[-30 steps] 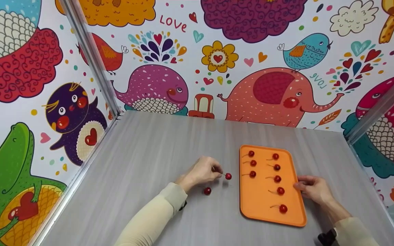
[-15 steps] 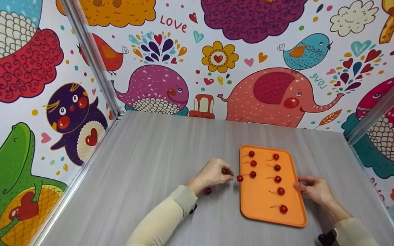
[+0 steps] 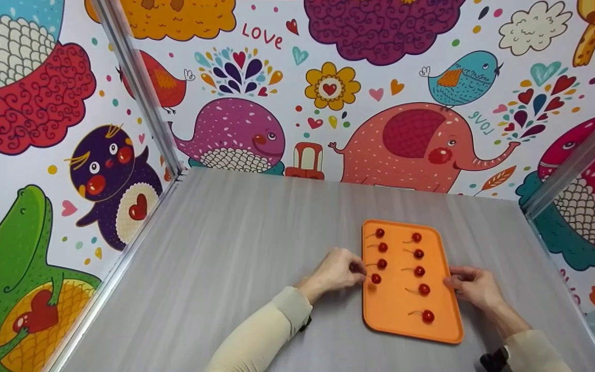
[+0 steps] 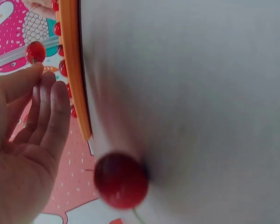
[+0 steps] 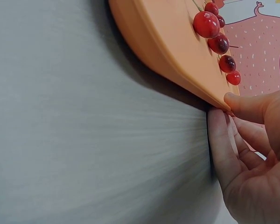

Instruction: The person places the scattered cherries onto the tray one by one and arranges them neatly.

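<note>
My left hand [image 3: 338, 271] pinches the stem of a red cherry [image 3: 376, 278] between thumb and fingers. In the head view that cherry hangs over the left side of the orange tray [image 3: 395, 310], just below the column's lowest cherry [image 3: 381, 264]. The left wrist view shows the held cherry [image 4: 36, 52] above the fingertips, at the level of the tray's rim. My right hand [image 3: 475, 287] grips the tray's right edge, thumb on top of the rim and fingers against its outer side, as the right wrist view shows. Two columns of stemmed cherries lie on the tray.
A loose cherry [image 4: 121, 181] lies on the grey tabletop [image 3: 235, 232], close to the left wrist camera; the left arm hides it in the head view. Walls printed with cartoon animals stand behind and beside the table, with metal posts [image 3: 140, 88] at the corners.
My left hand has moved right, carrying the cherry by its stem from over the table, across the tray's left rim, to over the tray. My right hand and the tray have stayed put.
</note>
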